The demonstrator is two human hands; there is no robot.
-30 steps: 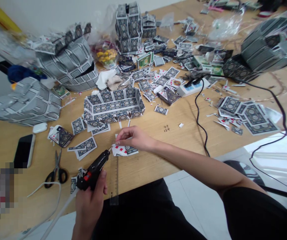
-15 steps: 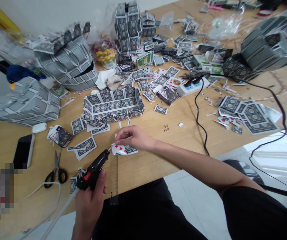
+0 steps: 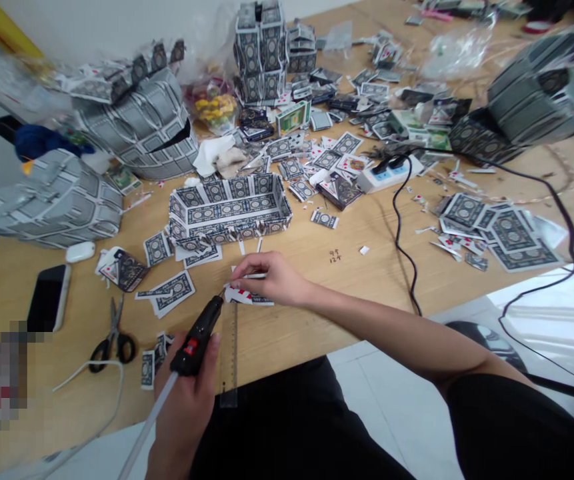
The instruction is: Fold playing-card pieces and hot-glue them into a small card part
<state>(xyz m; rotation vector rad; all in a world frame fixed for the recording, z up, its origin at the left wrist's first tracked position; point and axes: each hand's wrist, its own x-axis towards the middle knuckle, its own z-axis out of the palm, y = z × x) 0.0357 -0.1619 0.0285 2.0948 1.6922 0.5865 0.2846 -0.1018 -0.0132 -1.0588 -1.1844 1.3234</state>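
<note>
My left hand (image 3: pixel 191 393) is wrapped round a black glue gun (image 3: pixel 197 339) with a red trigger part and a white stick at its back. The gun's tip points at a card piece (image 3: pixel 239 295) with red diamonds, low over the table. Thumb and fingers of my right hand (image 3: pixel 271 279) pinch the left end of this card piece, close to the tip. A clear ruler (image 3: pixel 229 360) lies below the card, reaching past the table edge. Behind my right hand stands an open box made of folded cards (image 3: pixel 229 212).
Black scissors (image 3: pixel 113 337), a phone (image 3: pixel 49 298) and a white case (image 3: pixel 80 251) lie at the left. Card-built baskets (image 3: pixel 139 133) stand behind. A power strip (image 3: pixel 389 173) with a black cable (image 3: pixel 399 247) and loose cards (image 3: pixel 509 233) are at the right.
My left hand has turned the glue gun more upright and moved it slightly right. My right hand stays at the card piece, which now looks tilted flatter. The whole view has shifted slightly.
</note>
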